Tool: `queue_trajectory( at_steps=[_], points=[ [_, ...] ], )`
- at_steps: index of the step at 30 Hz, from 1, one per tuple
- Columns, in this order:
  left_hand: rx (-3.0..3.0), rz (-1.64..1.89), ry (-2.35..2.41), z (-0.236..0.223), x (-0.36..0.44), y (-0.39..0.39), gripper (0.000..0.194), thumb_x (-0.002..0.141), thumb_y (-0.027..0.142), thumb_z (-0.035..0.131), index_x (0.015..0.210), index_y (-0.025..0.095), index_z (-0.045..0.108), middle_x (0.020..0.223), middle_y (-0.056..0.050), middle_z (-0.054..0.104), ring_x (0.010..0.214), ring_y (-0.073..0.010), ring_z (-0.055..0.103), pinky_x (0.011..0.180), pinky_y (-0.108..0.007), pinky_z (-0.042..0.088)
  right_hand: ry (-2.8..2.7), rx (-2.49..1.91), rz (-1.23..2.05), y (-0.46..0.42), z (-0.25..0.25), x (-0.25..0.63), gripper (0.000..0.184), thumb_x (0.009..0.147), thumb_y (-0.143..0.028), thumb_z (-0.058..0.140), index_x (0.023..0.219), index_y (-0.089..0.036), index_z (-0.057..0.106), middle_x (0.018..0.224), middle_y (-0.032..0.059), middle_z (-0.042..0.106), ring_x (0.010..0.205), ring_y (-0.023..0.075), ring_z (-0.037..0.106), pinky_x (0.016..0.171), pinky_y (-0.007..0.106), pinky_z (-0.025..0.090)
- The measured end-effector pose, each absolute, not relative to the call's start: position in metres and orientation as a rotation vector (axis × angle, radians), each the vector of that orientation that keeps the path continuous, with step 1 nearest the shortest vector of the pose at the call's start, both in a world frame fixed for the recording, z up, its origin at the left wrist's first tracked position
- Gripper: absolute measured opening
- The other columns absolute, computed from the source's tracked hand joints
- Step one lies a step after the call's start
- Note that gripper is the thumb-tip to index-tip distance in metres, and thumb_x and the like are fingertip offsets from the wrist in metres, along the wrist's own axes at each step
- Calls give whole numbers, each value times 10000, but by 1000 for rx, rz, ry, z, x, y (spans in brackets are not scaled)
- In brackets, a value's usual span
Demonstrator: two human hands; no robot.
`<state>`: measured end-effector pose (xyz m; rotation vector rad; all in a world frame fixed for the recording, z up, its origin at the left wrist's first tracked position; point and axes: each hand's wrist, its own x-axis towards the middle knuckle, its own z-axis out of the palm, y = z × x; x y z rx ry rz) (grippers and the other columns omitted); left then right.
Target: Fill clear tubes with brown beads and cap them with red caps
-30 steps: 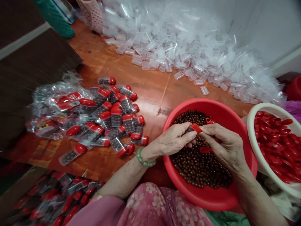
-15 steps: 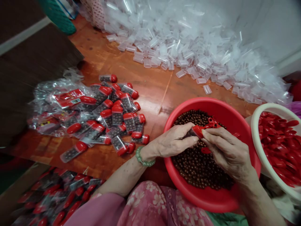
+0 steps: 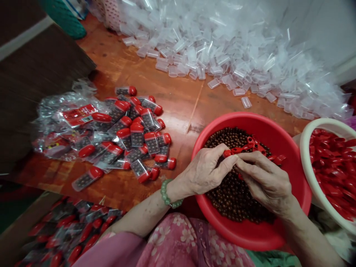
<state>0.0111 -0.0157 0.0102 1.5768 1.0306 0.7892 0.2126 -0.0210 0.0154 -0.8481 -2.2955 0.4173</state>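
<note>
The left hand (image 3: 207,168) and right hand (image 3: 264,181) nearly meet, their fingers (image 3: 222,165) curled inward. Both forearms (image 3: 141,217) slant in from either side, wrists (image 3: 290,213) slightly bent.

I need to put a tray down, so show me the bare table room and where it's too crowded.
The widest bare wood is on the tabletop, between the filled red-capped tubes, the clear tubes and the red basin. A narrower strip runs below the filled tubes. It's crowded at the right, where the white basin adjoins the red one.
</note>
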Motion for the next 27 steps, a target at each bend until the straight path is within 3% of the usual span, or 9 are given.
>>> queue_trajectory(
  at_steps=[9, 13, 17, 20, 24, 27],
  points=[
    [1557, 803, 993, 11, 10, -14, 313, 1005, 410, 416, 816, 181, 517, 703, 20, 500, 662, -117, 461, 658, -266, 371, -2270, -917, 540, -19, 28, 213, 391, 888, -60, 660, 1226, -254, 683, 1104, 75, 720, 940, 157, 719, 821, 266, 612],
    [1469, 817, 979, 11, 9, -13, 326, 1002, 435, 424, 825, 180, 526, 732, 13, 536, 692, -121, 496, 680, -264, 394, -2123, -1071, 721, -17, 31, 221, 369, 886, -173, 717, 1241, -266, 682, 1135, 75, 732, 1025, 197, 723, 903, 349, 627],
    [1473, 794, 972, 10, 10, -12, 342, 1012, 452, 412, 828, 184, 518, 753, 11, 540, 711, -126, 499, 691, -267, 399, -1772, -1212, 900, -14, 29, 221, 395, 832, -233, 792, 1204, -255, 659, 994, 37, 775, 865, 177, 765, 723, 276, 660],
    [1565, 723, 943, 9, 10, -11, 331, 1023, 443, 399, 860, 184, 526, 750, 16, 522, 686, -122, 467, 676, -269, 389, -1687, -1213, 852, -12, 27, 215, 372, 792, -256, 832, 1132, -247, 680, 901, 15, 786, 748, 166, 764, 633, 242, 648],
    [1612, 729, 829, 5, 7, -8, 225, 1009, 388, 444, 952, 186, 528, 906, -27, 615, 808, -149, 544, 782, -293, 456, -1932, -1136, 611, -11, 25, 208, 237, 864, -222, 755, 1095, -270, 742, 966, 24, 796, 822, 196, 770, 773, 331, 659],
    [1606, 767, 784, 3, 5, -8, 122, 985, 296, 472, 1000, 187, 525, 1021, -60, 656, 944, -182, 595, 917, -338, 478, -2159, -1016, 436, -13, 26, 207, 432, 906, -179, 689, 1321, -293, 651, 1122, 58, 776, 988, 231, 754, 893, 386, 638]
  ],
)
